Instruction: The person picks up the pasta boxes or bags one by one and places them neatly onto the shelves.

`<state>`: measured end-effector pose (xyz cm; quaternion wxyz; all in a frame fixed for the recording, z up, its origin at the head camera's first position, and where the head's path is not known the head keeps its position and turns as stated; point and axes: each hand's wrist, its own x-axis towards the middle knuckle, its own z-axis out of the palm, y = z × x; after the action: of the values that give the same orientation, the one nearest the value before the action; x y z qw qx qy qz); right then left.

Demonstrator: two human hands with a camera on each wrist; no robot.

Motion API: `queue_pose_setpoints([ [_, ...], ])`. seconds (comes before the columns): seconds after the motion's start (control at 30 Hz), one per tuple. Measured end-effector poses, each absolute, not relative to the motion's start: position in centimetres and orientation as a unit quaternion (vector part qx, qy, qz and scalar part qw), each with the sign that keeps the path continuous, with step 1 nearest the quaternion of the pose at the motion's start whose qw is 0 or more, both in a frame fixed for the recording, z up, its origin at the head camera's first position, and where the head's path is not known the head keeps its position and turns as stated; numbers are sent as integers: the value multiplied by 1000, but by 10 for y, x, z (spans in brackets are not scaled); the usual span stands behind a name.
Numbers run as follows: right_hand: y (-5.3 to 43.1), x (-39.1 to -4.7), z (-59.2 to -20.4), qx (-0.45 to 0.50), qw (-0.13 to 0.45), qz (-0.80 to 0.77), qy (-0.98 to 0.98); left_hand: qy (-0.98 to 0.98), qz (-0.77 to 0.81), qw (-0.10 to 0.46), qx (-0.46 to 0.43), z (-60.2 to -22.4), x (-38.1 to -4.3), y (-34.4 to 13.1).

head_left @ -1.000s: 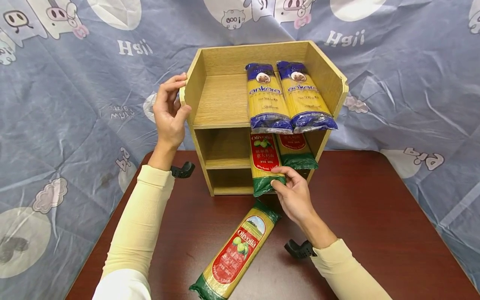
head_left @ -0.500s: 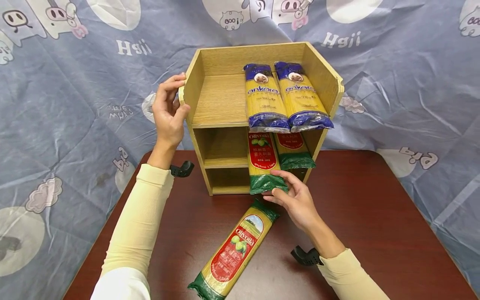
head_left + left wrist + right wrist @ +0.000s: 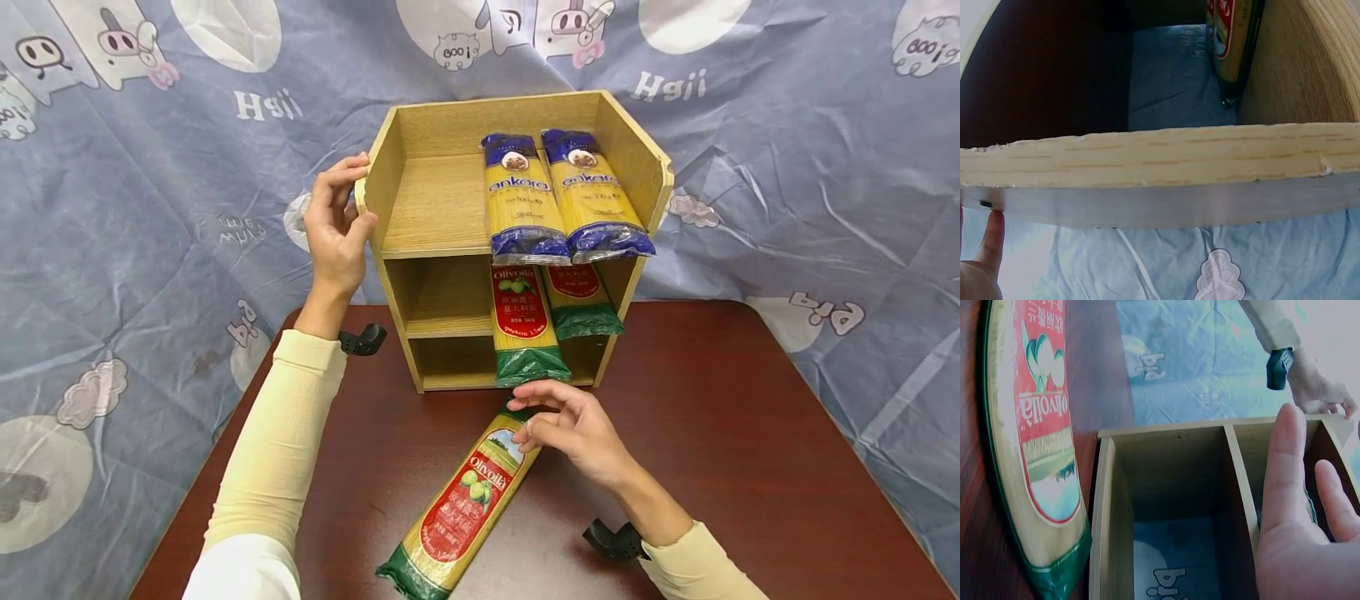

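My left hand (image 3: pixel 337 229) grips the left side panel of a small wooden shelf (image 3: pixel 441 200) near its front edge. My right hand (image 3: pixel 581 433) holds nothing; its fingers are bent loosely, apart from the shelf and above the top end of a loose pack of spaghetti (image 3: pixel 467 504) on the table. Just beyond those fingers, a red-labelled spaghetti pack (image 3: pixel 525 321) sticks out of the middle compartment, its green end tipped down. Beside it, a second such pack (image 3: pixel 583 304) lies further in. In the right wrist view, the loose spaghetti pack (image 3: pixel 1047 425) lies beside the shelf.
Two blue-and-yellow pasta packs (image 3: pixel 525 196) lie side by side on the right of the top board, overhanging its front edge. The shelf stands on a dark red table (image 3: pixel 720 433). A blue patterned cloth (image 3: pixel 810 192) hangs behind.
My right hand has let go of the green end of the protruding spaghetti pack and drawn back toward me and down. The left hand keeps its place on the shelf.
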<state>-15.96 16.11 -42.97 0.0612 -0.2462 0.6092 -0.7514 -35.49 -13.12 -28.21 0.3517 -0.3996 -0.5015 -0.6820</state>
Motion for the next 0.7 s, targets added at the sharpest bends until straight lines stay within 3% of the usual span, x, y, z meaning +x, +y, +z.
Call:
queue_pose_setpoints([
  [0.7, 156, -186, -423, -257, 84, -754, 599, -498, -680, 352, -406, -283, -355, -131],
])
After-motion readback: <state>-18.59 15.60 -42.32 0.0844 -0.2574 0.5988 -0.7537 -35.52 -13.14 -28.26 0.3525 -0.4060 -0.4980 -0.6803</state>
